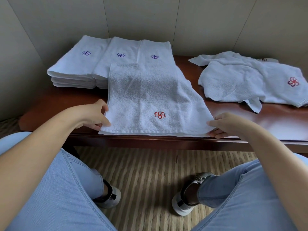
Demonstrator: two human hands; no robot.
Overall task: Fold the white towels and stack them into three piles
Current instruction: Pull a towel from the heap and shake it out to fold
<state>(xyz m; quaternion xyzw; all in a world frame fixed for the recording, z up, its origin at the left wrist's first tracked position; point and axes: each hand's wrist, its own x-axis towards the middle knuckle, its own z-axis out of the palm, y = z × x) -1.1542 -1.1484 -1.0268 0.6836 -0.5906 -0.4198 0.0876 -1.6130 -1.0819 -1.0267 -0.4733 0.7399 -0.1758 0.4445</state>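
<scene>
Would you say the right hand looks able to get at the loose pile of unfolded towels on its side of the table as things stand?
Probably yes. The right hand pinches the near corner of the towel being folded, and only bare table lies between it and the unfolded towels. It would have to let go first.

No words, brand names or numbers can be read. Only embroidered pinwheel-flower emblems are seen: a red one (pixel 159 115) on the half-folded towel (pixel 150 97) at the front, purple ones on the top towels of the left pile (pixel 73 64), the middle pile (pixel 116 54) and the third pile (pixel 155 49), and a red-purple one (pixel 293 82) on the loose towel (pixel 246 80) at the right.
</scene>
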